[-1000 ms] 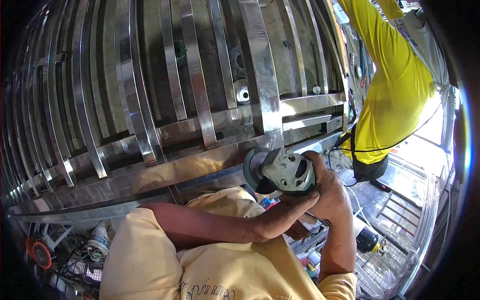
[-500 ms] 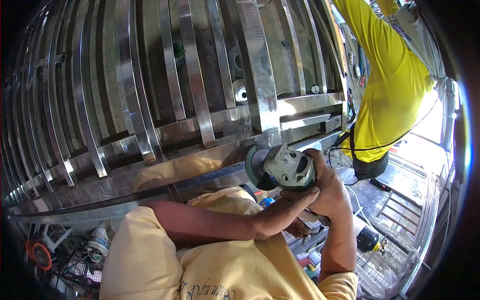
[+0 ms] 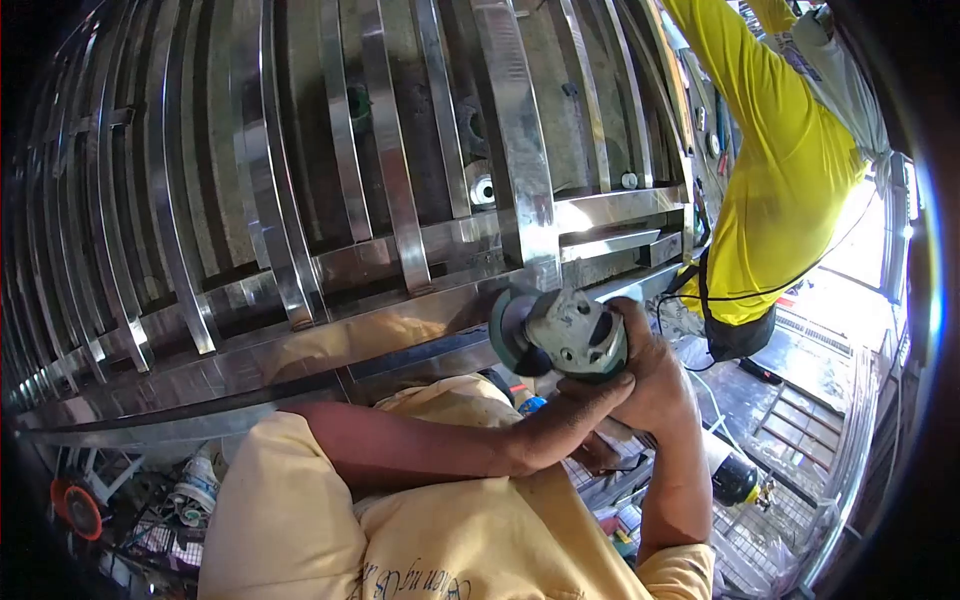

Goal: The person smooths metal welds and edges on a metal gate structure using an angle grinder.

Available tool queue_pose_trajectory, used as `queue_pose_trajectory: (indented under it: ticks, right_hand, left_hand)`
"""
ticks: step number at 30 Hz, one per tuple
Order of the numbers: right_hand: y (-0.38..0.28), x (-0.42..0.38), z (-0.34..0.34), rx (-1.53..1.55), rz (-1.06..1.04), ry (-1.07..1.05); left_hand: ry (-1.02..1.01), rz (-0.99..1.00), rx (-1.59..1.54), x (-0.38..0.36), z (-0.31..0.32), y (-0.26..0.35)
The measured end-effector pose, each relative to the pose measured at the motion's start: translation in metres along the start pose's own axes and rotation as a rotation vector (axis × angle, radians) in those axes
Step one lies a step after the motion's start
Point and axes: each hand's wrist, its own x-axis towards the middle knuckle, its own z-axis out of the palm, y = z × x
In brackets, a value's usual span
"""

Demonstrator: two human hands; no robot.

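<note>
An angle grinder (image 3: 572, 330) with a grey, worn gear head is held in both my hands, in front of my chest. My right hand (image 3: 652, 378) wraps around the far right side of its body. From the left my left hand (image 3: 580, 412) reaches across and closes on the body from below; most of its fingers are hidden. The round disc (image 3: 508, 325) faces left and its rim looks blurred. It is at the lower rail (image 3: 400, 325) of a shiny metal frame, close to a welded joint; whether it touches cannot be made out.
Metal bars (image 3: 395, 150) of the frame run upward across the view. At the right another person in yellow clothing (image 3: 785, 180) bends close by, with a dark cable (image 3: 750, 297) near them. A dark cylinder (image 3: 733, 475) lies lower right, and an orange disc-shaped object (image 3: 78, 508) is lower left.
The grinder and both my hands have shifted very slightly to the left. The frame and the other person look the same.
</note>
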Motion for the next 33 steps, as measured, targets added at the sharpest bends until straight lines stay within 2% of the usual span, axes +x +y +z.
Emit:
queue_pose_trajectory:
  ticks: [4,10,13,16,19,22,25,28,33]
  right_hand:
    - [-0.001,0.005,0.006,0.023,-0.068,0.098]
    - [-0.004,-0.026,0.012,0.001,0.032,0.088]
    - [0.003,-0.044,0.010,-0.099,0.090,0.066]
    - [0.002,-0.055,0.011,-0.185,0.138,0.078]
    - [-0.001,-0.059,0.011,-0.163,0.063,0.129]
    - [-0.004,-0.057,0.010,-0.243,0.080,0.134]
    - [-0.004,-0.050,0.012,-0.287,0.050,0.131]
    - [-0.008,-0.045,0.014,-0.278,0.005,0.170]
    - [-0.011,-0.041,0.005,-0.395,-0.003,0.069]
  left_hand:
    - [-0.038,0.028,0.028,-0.002,-0.005,0.013]
    - [-0.075,-0.081,-0.049,-0.007,-0.001,-0.008]
    - [-0.165,-0.261,-0.101,0.002,-0.004,-0.025]
    - [-0.219,-0.269,-0.107,0.003,-0.003,-0.032]
    - [-0.254,-0.297,-0.051,0.004,-0.008,-0.034]
    - [-0.194,-0.291,-0.100,0.003,-0.006,-0.033]
    - [-0.244,-0.230,-0.209,0.006,-0.012,-0.035]
    - [-0.298,-0.193,-0.188,0.007,-0.019,-0.033]
    - [-0.368,-0.189,-0.221,0.011,-0.020,-0.035]
